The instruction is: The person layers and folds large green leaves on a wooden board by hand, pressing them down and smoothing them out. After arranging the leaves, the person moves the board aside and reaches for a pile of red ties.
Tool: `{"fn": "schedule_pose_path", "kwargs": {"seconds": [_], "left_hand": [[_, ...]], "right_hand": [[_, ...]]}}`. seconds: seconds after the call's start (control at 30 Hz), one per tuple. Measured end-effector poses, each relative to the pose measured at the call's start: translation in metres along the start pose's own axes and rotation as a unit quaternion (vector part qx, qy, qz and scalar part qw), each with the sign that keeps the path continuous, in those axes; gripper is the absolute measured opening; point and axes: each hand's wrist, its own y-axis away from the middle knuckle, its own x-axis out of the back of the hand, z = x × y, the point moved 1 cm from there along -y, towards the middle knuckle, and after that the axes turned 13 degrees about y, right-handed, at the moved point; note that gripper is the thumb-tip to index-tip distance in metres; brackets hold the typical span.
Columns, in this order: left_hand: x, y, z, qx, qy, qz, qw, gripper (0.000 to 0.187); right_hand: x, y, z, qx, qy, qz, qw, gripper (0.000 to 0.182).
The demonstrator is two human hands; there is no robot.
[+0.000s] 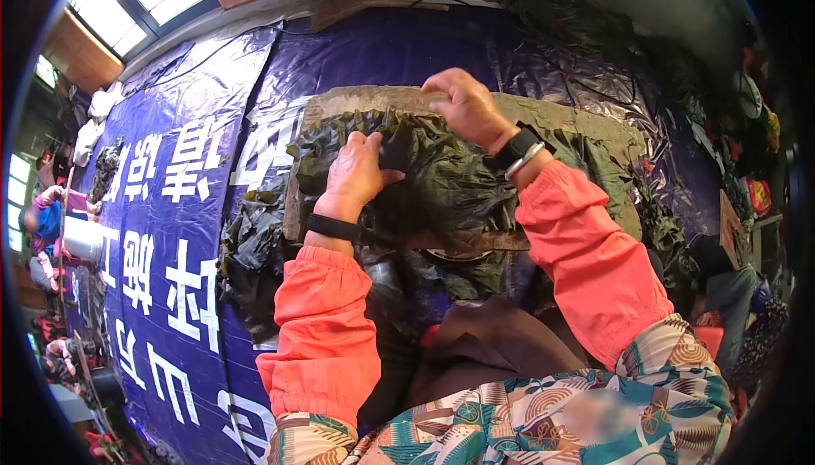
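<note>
Head view: we had our left hand (352, 175) partly spread, thumb apart from the fingers, resting on dark green, crinkled leafy sheets (454, 185). Our right hand (475, 113) was above the far side of a worn brown wooden board (548, 114), fingers curled; couldn't tell if it held anything. Leaves covered much of the board, bunching past its left edge over glossy purple-blue plastic sheeting (212, 113) with white characters.

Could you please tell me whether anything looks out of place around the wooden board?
Possibly: a loose clump of crumpled dark green leaves lies past the left end of the flat, weathered wooden board, over the blue plastic sheet with white lettering. It looks untidy, though it may be deliberate.
</note>
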Motion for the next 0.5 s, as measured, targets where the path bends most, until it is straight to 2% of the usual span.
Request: {"fn": "schedule_pose_path", "kwargs": {"seconds": [0.07, 0.13, 0.17, 0.23, 0.37, 0.4, 0.47, 0.5], "left_hand": [[-0.001, -0.003, 0.002, 0.017, -0.005, -0.011, 1.000, 0.067], [-0.001, -0.004, 0.007, 0.033, -0.016, -0.023, 0.999, 0.067], [-0.003, -0.004, 0.011, 0.066, -0.032, -0.012, 0.997, 0.067], [-0.002, -0.005, 0.018, 0.128, -0.056, -0.015, 0.990, 0.071], [0.002, -0.003, 0.020, 0.130, -0.049, -0.005, 0.990, 0.071], [0.002, -0.001, 0.018, 0.113, -0.045, -0.006, 0.993, 0.071], [0.006, 0.000, 0.011, 0.098, -0.040, -0.004, 0.994, 0.071], [0.011, 0.000, 0.000, 0.043, 0.022, 0.037, 0.998, 0.068]], "right_hand": [[0.004, 0.010, -0.005, 0.025, 0.043, -0.021, 0.999, 0.017], [-0.002, 0.024, -0.006, -0.012, 0.119, -0.241, 0.963, 0.020], [-0.003, 0.030, -0.008, -0.010, 0.118, -0.238, 0.964, 0.020], [-0.008, 0.041, -0.004, -0.067, 0.169, -0.258, 0.949, 0.021], [-0.005, 0.044, 0.005, -0.103, 0.213, -0.286, 0.929, 0.017], [-0.003, 0.043, 0.002, -0.102, 0.214, -0.285, 0.929, 0.017], [0.004, 0.041, -0.007, -0.097, 0.184, -0.099, 0.973, 0.018], [0.005, 0.035, -0.011, -0.029, 0.140, -0.084, 0.986, 0.023]]}}
